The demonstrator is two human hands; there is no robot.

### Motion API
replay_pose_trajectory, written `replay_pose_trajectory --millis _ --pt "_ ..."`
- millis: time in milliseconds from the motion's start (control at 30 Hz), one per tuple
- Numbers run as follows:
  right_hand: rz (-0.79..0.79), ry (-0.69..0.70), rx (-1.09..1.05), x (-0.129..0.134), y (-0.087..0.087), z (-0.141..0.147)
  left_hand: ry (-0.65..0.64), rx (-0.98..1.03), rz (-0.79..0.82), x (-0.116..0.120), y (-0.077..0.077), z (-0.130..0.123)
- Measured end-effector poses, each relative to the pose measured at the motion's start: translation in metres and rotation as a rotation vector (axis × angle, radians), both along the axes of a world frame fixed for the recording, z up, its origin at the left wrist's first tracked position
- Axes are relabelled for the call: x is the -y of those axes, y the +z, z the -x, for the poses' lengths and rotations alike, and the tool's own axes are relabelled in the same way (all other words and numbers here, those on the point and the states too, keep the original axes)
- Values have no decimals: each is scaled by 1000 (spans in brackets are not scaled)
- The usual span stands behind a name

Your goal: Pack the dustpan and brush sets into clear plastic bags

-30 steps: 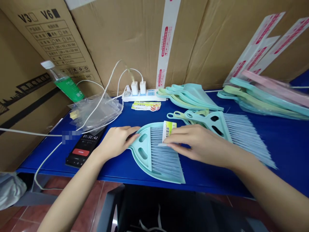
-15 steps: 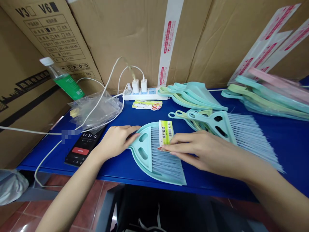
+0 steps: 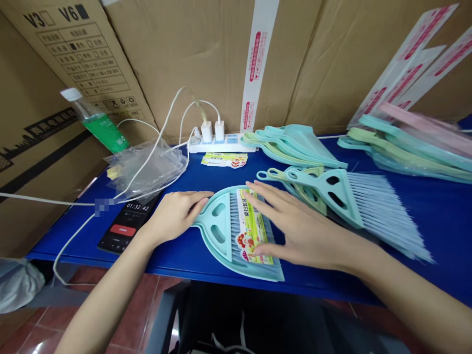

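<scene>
A light-blue hand brush (image 3: pixel 217 221) lies in a matching dustpan (image 3: pixel 216 258) at the table's front edge. My left hand (image 3: pixel 177 216) is closed round their handle end, which it hides. On the grey-blue bristles rests a yellow-and-white label card (image 3: pixel 254 231) with a red cartoon figure. My right hand (image 3: pixel 291 223) is open over the card's right side, its fingers apart, thumb and fingertips touching the card. Just beyond that hand, another light-blue brush (image 3: pixel 346 196) with long bristles lies on top of a green one (image 3: pixel 275 173).
Stacked dustpans (image 3: pixel 302 145) lie at the back, bagged ones (image 3: pixel 413 147) to the right. Several label cards (image 3: pixel 224 160) sit before a power strip (image 3: pixel 221 144). Clear plastic bags (image 3: pixel 147 164), a phone (image 3: pixel 127 223), white cables and a bottle (image 3: pixel 105 132) occupy the left.
My right hand has laid the label card flat along the bristles and its fingers have spread. Earlier the card was pinched, partly raised. My left hand has barely moved.
</scene>
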State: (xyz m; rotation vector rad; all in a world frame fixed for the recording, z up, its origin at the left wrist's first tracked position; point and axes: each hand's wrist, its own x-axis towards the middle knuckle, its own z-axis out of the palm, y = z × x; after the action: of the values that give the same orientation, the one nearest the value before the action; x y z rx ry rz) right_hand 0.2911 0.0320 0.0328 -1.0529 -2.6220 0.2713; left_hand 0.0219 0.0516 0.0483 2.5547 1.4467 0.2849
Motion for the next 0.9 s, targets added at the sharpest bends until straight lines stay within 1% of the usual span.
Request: replay_pose_trajectory --millis 100,167,400,567,700,800,900 --pt "161 -28 69 4 -9 7 10 25 44 0 2 0" --pt "238 -34 91 7 -11 10 7 33 68 0 1 0" --pt "330 -54 151 6 -5 14 -3 63 100 -1 -2 0" --pt "301 -44 151 6 -6 15 -1 72 89 -1 -2 -2" --pt "213 -57 108 3 -3 8 3 81 90 -2 -3 -3" --pt "130 -137 -4 -4 1 0 0 94 110 -2 -3 -3" --pt "122 -237 -86 -12 -1 -6 -14 115 117 -2 -5 -4"
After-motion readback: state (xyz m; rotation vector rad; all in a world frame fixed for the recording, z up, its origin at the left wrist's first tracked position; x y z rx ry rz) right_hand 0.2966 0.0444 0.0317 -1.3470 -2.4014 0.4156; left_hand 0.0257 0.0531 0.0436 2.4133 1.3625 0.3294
